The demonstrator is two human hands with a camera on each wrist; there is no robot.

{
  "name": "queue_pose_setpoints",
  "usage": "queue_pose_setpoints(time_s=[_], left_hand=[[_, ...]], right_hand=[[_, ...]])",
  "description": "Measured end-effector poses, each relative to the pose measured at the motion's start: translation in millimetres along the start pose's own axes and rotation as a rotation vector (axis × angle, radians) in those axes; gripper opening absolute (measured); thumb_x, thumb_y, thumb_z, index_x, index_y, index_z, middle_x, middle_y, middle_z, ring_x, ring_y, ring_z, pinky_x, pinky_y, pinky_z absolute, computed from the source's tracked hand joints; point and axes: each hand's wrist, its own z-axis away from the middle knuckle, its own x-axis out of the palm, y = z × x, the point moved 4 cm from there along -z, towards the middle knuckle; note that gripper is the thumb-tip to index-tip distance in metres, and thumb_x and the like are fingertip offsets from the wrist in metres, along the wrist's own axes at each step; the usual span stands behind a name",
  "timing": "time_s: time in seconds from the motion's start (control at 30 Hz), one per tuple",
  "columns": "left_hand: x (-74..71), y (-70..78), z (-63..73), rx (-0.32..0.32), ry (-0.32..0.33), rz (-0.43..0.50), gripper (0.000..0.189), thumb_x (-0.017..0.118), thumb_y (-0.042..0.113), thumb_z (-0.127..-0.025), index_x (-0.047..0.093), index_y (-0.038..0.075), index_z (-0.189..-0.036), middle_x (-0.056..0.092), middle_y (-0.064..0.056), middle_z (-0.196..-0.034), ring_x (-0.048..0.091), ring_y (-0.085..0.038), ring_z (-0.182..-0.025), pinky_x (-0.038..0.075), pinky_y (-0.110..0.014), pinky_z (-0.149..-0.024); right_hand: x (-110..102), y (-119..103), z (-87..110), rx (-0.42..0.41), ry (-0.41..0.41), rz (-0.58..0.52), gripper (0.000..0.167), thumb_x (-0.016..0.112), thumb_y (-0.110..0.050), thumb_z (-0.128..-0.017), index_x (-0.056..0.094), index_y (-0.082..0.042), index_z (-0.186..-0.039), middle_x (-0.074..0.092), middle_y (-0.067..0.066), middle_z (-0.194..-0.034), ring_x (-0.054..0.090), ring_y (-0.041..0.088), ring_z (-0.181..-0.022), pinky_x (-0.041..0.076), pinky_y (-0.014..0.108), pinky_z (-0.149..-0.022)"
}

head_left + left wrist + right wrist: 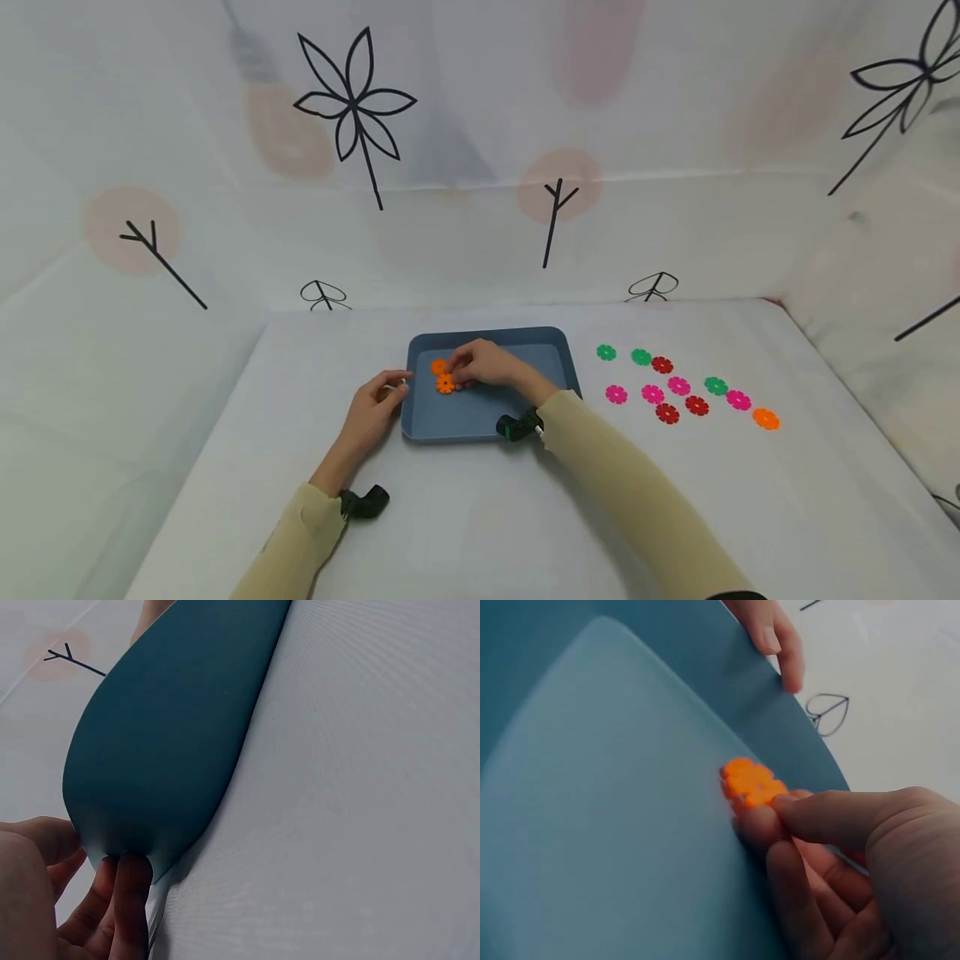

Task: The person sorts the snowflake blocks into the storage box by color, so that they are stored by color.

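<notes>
My right hand (483, 363) reaches over the left half of the blue-grey tray (480, 431). Its thumb and forefinger pinch an orange notched, flower-shaped disc (756, 784) just above the tray floor. A lower orange disc (446, 383) shows right at those fingertips in the head view, and another orange disc (438, 367) sits directly behind it. My left hand (372, 408) is at the tray's left end, holding its rim between thumb and fingers. The left wrist view shows the fingertips (133, 866) against the tray's outer wall (165, 735).
Right of the tray, loose notched discs lie on the white table (465, 517): several green (606, 352), pink (617, 394) and red (667, 413), plus one orange disc (766, 418) farthest right. A patterned white cloth (465, 242) hangs behind the table.
</notes>
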Motion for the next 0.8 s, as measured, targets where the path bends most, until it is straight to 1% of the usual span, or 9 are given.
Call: queue_pose_setpoints(time_s=[0.1,0.2,0.37,0.53,0.6,0.8], left_hand=[[-0.5,0.5,-0.2,-0.002,0.003,-0.001,0.028,0.057,0.009,-0.102,0.063,-0.004,-0.126,0.06,-0.013,-0.102,0.056,-0.016,-0.075,0.046,-0.026,-0.069],[-0.7,1.5,-0.2,-0.008,0.002,-0.003,0.029,0.057,0.009,-0.102,0.063,-0.003,-0.126,0.06,-0.014,-0.102,0.055,-0.014,-0.075,0.046,-0.025,-0.069],[-0.4,2.4,0.4,-0.012,-0.002,-0.004,0.029,0.057,0.009,-0.102,0.063,-0.003,-0.127,0.06,-0.015,-0.103,0.055,-0.017,-0.075,0.045,-0.024,-0.069],[-0.3,1.7,0.3,-0.005,0.0,-0.009,0.029,0.057,0.01,-0.102,0.063,-0.004,-0.126,0.06,-0.014,-0.103,0.055,-0.022,-0.075,0.044,-0.024,-0.068],[-0.2,1.9,-0.1,-0.003,-0.001,-0.006,0.029,0.057,0.01,-0.102,0.063,-0.004,-0.126,0.06,-0.015,-0.103,0.055,-0.022,-0.074,0.044,-0.024,-0.068],[0.5,3.2,-0.1,-0.015,0.0,-0.01,0.028,0.058,0.01,-0.102,0.064,-0.003,-0.126,0.06,-0.015,-0.102,0.055,-0.017,-0.074,0.045,-0.024,-0.068]], right_hand=[[3.1,-0.8,-2.7,0.01,0.002,-0.009,0.015,0.068,-0.007,-0.091,0.073,-0.003,-0.105,0.071,0.004,-0.081,0.064,0.017,-0.07,0.051,0.029,-0.066],[4.9,0.4,-4.7,0.02,0.009,-0.031,0.014,0.069,-0.006,-0.091,0.073,-0.002,-0.104,0.071,0.004,-0.081,0.064,0.017,-0.069,0.051,0.029,-0.065],[5.8,3.0,-3.2,0.042,0.029,-0.088,0.016,0.07,-0.006,-0.091,0.074,-0.001,-0.106,0.072,0.005,-0.085,0.067,0.016,-0.07,0.053,0.029,-0.069],[6.5,3.7,-1.2,0.037,0.045,-0.126,0.019,0.072,-0.007,-0.091,0.074,0.0,-0.109,0.073,0.007,-0.089,0.068,0.016,-0.071,0.054,0.029,-0.07],[6.5,5.0,-1.9,0.037,0.052,-0.135,0.019,0.072,-0.007,-0.091,0.074,0.0,-0.108,0.073,0.007,-0.089,0.068,0.016,-0.07,0.054,0.029,-0.07],[6.4,6.8,-3.0,0.042,0.055,-0.149,0.018,0.074,-0.008,-0.09,0.075,-0.001,-0.107,0.074,0.007,-0.09,0.068,0.014,-0.068,0.055,0.029,-0.069]])
